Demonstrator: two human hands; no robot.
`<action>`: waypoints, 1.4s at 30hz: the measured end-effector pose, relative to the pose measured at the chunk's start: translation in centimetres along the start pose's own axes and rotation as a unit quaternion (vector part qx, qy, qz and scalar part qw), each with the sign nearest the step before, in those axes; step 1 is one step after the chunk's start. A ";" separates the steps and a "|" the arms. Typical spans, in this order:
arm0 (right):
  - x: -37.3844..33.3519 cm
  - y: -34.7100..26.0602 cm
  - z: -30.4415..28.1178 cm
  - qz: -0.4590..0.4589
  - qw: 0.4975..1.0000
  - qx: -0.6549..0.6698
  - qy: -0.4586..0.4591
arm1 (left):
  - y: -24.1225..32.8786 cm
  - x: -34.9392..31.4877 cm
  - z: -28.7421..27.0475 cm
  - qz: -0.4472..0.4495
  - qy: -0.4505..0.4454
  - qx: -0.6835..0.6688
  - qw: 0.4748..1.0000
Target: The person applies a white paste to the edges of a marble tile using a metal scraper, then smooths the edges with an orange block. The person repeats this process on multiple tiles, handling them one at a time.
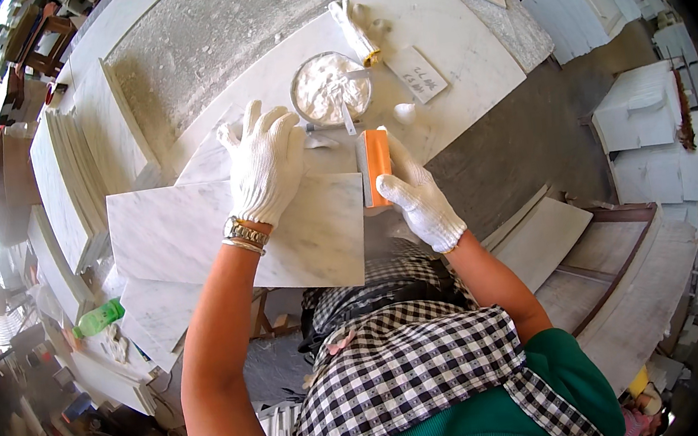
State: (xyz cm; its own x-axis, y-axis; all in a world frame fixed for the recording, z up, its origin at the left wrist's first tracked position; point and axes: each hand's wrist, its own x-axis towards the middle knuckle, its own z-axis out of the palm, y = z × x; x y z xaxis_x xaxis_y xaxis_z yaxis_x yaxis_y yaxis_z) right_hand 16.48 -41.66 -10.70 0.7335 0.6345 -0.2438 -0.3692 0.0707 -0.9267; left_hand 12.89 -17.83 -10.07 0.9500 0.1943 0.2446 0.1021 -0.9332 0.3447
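Observation:
Both my hands wear white knitted gloves. My left hand (pixel 264 163) lies over the far edge of a grey-veined white marble slab (pixel 184 225), fingers spread and stretched out. An orange sanding block (pixel 376 167) with a greyish side stands upright in my right hand (pixel 416 197), thumb on its near side. The block is at the slab's right edge; whether it touches I cannot tell. Beyond my hands a round bowl (pixel 296 102) holds white paste (pixel 323 89), with spatulas in it. A small white lump (pixel 405 113) sits right of the bowl.
A larger marble slab (pixel 468 55) lies underneath the bowl, a loose white glove (pixel 354 32) and a small marked tile (pixel 416 73). Marble panels (pixel 70 182) stand stacked at the left, near a green plastic bottle (pixel 100 318). Other panels (pixel 543 238) lean at the right.

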 end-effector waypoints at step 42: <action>-1.8 -1.3 2.3 -0.251 0.811 -0.515 0.116 | 0.3 -0.1 0.1 0.008 -0.007 0.000 1.000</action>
State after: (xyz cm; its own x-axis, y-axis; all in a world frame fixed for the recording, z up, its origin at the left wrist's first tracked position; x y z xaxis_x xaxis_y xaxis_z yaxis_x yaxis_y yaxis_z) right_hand 14.33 -41.14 -8.40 0.7752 0.5546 0.3023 0.5949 -0.4802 -0.6446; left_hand 12.82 -18.19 -10.13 0.9555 0.1756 0.2370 0.0871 -0.9357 0.3418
